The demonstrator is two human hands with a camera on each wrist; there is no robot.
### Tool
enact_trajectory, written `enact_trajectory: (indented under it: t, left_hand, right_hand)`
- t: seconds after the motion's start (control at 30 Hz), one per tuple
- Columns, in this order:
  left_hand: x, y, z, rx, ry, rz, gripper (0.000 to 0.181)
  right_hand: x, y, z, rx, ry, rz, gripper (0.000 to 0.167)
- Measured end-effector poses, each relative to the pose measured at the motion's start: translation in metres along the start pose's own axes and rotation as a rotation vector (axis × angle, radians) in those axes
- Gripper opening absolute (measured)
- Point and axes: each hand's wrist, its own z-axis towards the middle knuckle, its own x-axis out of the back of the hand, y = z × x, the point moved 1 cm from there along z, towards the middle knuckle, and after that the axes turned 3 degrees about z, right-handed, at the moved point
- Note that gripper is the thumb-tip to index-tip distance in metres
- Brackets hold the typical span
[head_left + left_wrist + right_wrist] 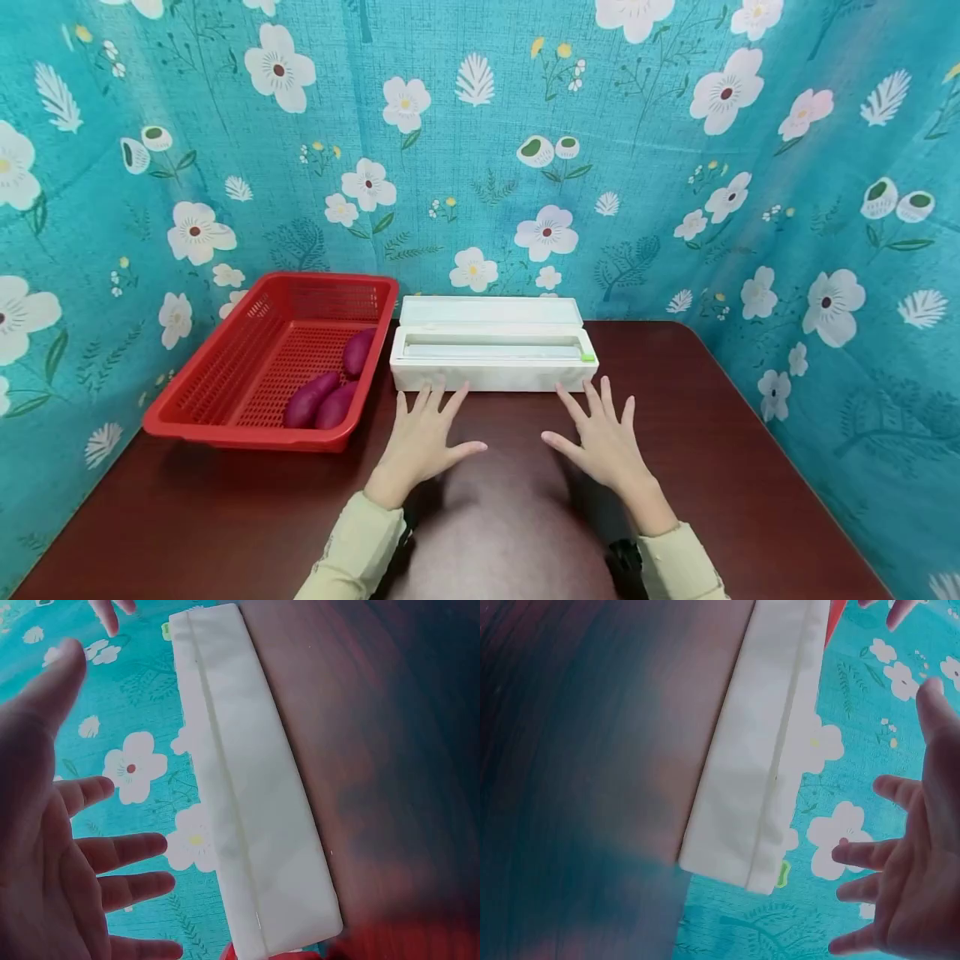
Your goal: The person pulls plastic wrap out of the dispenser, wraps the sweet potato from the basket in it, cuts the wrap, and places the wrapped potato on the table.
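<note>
A long white box, which looks like a cling film dispenser, stands at the back of the table with its lid raised. Inside lies a pale roll, and a small green tab shows at its right end. My left hand has its fingers spread just in front of the box's left part, holding nothing. Facing the right part, my right hand is likewise spread and holds nothing. Both wrist views show the box's smooth front face beyond the fingers.
Left of the box sits a red plastic basket with three purple, elongated vegetables in it, perhaps sweet potatoes or eggplants. The dark brown table ends against a blue flowered curtain at the back and sides.
</note>
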Motion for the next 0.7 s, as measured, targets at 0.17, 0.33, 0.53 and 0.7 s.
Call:
enact_trajectory:
  t: [0.17, 0.33, 0.53, 0.7]
  left_hand:
    - [-0.005, -0.002, 0.005, -0.021, 0.022, -0.047, 0.078]
    - [-0.008, -0.008, 0.011, -0.012, 0.021, -0.154, 0.073]
    - [-0.011, -0.019, 0.019, 0.022, 0.003, -0.391, 0.069]
    - [-0.014, -0.027, 0.024, 0.068, -0.015, -0.586, 0.06]
  right_hand:
    - [0.001, 0.009, 0.003, -0.025, 0.021, 0.264, 0.063]
    - [-0.003, 0.022, 0.017, -0.07, 0.032, 0.671, 0.048]
    - [-0.01, 0.039, 0.034, -0.1, 0.071, 1.025, 0.039]
    - [-0.016, 0.048, 0.05, -0.111, 0.117, 1.073, 0.037]
